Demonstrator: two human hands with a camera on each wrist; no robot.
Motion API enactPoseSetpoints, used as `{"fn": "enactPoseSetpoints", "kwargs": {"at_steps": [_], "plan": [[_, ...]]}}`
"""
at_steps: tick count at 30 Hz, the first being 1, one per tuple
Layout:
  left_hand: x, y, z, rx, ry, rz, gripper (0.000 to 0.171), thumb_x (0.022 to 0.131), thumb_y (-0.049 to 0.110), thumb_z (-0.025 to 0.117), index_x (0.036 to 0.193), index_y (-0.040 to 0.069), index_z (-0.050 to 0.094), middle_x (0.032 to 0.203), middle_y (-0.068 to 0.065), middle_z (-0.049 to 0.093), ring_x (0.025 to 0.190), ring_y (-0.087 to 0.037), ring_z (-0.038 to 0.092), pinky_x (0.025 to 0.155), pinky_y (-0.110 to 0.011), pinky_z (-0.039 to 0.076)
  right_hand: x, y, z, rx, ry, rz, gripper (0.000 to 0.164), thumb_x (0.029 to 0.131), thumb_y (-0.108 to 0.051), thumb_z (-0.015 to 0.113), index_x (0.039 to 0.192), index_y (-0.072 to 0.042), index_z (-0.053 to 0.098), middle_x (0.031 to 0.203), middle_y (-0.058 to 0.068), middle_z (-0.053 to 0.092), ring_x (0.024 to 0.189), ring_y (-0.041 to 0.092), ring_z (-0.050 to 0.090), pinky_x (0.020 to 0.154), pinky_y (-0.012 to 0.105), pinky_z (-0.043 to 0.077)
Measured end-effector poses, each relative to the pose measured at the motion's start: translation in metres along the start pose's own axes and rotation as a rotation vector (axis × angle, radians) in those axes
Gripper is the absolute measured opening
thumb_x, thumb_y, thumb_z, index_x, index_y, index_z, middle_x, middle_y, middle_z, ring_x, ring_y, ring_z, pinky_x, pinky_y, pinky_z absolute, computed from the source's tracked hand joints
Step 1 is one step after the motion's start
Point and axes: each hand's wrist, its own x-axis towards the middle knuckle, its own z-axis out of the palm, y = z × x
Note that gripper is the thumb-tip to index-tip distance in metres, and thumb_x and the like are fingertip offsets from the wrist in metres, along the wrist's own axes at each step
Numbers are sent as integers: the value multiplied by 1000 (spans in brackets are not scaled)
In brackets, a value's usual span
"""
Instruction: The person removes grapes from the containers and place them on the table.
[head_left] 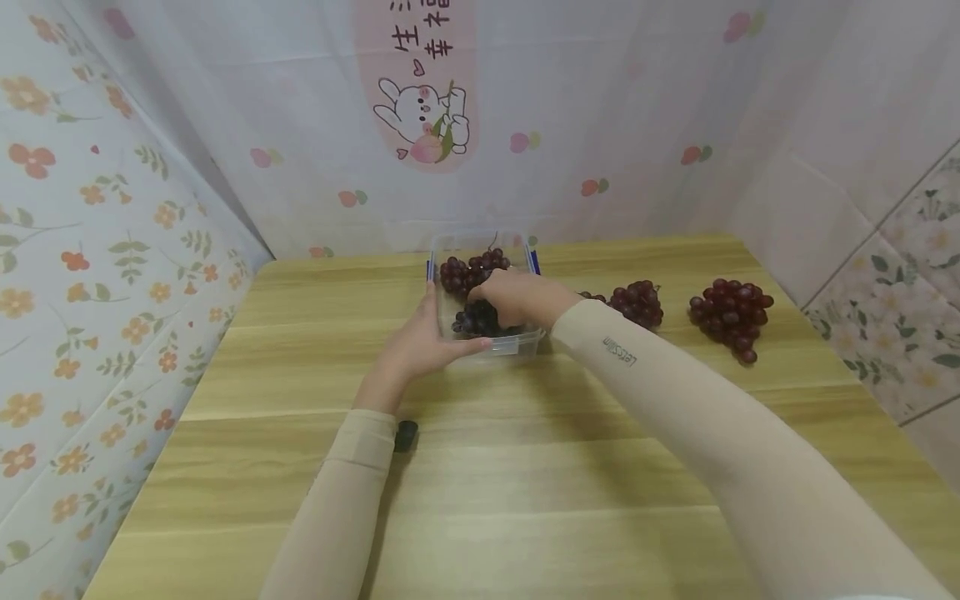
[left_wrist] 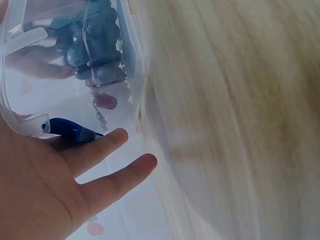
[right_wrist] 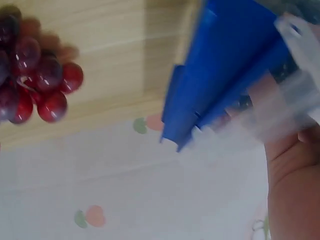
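Dark grapes (head_left: 471, 323) and red grapes (head_left: 453, 275) lie inside a clear, open-topped container (head_left: 506, 346), the dark fruit toward its near wall. The right hand (head_left: 521, 298) reaches in from above; its fingertips are hidden, so whether they grip anything cannot be told. The left hand (head_left: 416, 340) rests against the outside, fingers straight and spread at the left side, thumb along the near rim, probably to steady a light box. The 2 hands are near each other but apart. Blue clips (right_wrist: 220, 65) stand outward at the sides, presumably to keep the mouth unobstructed. At right, 2 groups of loose clusters, nearer (head_left: 637, 304) and farther (head_left: 731, 312), lie within likely reach. The wood-grained bench (head_left: 300, 350) meets a rabbit-printed rear cloth (head_left: 300, 108); a floral cloth (head_left: 82, 267) hangs at left, and floral panels (head_left: 892, 308) border the right.
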Motion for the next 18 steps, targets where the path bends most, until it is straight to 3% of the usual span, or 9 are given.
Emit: {"fn": "enactPoseSetpoints", "kwargs": {"at_steps": [2, 4, 8, 11, 18], "plan": [[0, -1, 0, -4, -1, 3, 154, 72, 89, 75, 168, 21, -24, 181, -12, 0, 165, -40, 22, 126, -63, 35, -1, -3, -4, -13, 5, -19, 62, 98, 5, 68, 155, -13, 57, 152, 13, 64, 108, 25, 73, 79, 32, 54], [0, -1, 0, -16, -2, 3, 154, 71, 90, 75, 168, 21, -24, 181, -13, 0, 164, -40, 22, 126, -62, 36, -2, -5, -8, -35, 21, -42, 58, 98, 5, 67, 153, -12, 59, 150, 14, 65, 104, 22, 74, 75, 30, 53], [0, -2, -1, -28, -3, 2, 155, 71, 91, 73, 168, 21, -24, 181, -13, -1, 164, -40, 23, 126, -61, 37, -5, -8, -13, -84, 55, -59, 55, 99, -2, 71, 151, -12, 61, 146, 14, 68, 121, 28, 72, 92, 36, 61], [0, -3, -2, -34, 0, 5, 156, 68, 93, 72, 168, 22, -24, 181, -12, -1, 164, -40, 23, 126, -61, 37, -8, -9, -15, -106, 83, -60, 54, 99, -9, 74, 151, -13, 61, 141, 14, 69, 128, 32, 68, 105, 44, 59], [-1, -3, -2, -41, -11, 22, 155, 70, 91, 74, 167, 23, -27, 181, -11, -2, 165, -38, 22, 126, -60, 36, -15, -11, -15, -74, 141, -80, 50, 99, -11, 74, 148, -13, 63, 137, 15, 71, 125, 32, 68, 110, 47, 56]]}}
